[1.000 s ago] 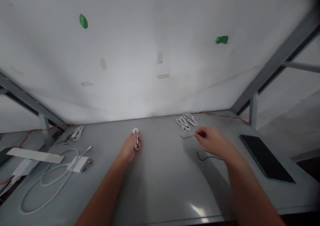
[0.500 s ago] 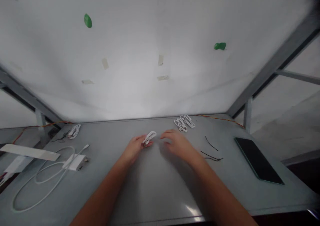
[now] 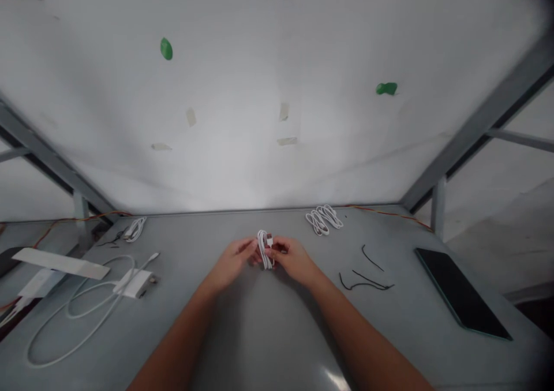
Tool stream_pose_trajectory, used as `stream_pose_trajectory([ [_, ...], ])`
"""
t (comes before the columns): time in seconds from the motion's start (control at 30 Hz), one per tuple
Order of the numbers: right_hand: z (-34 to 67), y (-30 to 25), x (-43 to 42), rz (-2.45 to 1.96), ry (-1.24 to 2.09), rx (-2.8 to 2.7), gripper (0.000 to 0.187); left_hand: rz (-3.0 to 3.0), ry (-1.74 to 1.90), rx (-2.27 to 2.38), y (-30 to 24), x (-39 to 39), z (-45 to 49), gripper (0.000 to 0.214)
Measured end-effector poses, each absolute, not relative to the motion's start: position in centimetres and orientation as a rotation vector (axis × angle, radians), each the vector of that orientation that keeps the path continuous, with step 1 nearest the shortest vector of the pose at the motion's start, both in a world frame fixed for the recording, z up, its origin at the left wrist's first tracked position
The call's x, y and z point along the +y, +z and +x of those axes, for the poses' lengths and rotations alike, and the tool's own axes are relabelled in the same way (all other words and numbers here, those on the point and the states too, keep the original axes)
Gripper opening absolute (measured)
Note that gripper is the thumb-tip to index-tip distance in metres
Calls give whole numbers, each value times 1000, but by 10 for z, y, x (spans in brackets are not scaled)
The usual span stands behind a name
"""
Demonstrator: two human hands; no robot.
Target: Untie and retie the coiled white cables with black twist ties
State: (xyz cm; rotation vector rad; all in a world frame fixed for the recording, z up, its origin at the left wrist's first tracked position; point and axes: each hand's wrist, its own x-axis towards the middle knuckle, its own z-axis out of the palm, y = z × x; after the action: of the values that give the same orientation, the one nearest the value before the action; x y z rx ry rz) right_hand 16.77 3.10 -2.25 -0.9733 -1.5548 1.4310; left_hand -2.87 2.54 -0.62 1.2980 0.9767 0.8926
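Observation:
A coiled white USB cable (image 3: 263, 248) is held upright over the middle of the grey table (image 3: 268, 333). My left hand (image 3: 235, 259) grips its left side with closed fingers. On the other side, my right hand (image 3: 294, 258) pinches the bundle near the USB plug. Two more coiled white cables (image 3: 324, 219) lie at the back, right of my hands. Several black twist ties (image 3: 367, 281) are scattered to the right of my right forearm.
A dark tablet (image 3: 461, 293) lies at the right. On the left are a white charger (image 3: 133, 282) with a loose looped cable, a white flat strip (image 3: 60, 263) and another coiled cable (image 3: 135, 229). A white wall (image 3: 242, 166) and metal frame bars border the table.
My right hand has moved left and closed on the cable bundle, which has turned from slanted to upright. The view has shifted slightly.

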Motion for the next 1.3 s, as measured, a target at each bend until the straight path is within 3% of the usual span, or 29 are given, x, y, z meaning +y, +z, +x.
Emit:
stream_pose_trajectory([
  [0.17,159,-27,29,-907,1602,-1402,36,1309,980,1158,-5,22,-22,46],
  [0.33,161,-23,27,-838,1704,-1331,41,1001,898,841,-6,18,-19,50],
  [0.57,165,-19,28,-770,1778,-1210,41,806,895,754,-13,18,-13,49],
  [0.93,164,-16,25,-771,1896,-1203,45,966,843,910,-18,19,-10,45],
  [1.1,197,-12,40,-1034,1662,-1098,41,1184,1057,1455,-9,38,-55,27],
  [1.3,323,7,51,-1247,1045,-875,28,906,1617,2109,18,41,-172,8],
])
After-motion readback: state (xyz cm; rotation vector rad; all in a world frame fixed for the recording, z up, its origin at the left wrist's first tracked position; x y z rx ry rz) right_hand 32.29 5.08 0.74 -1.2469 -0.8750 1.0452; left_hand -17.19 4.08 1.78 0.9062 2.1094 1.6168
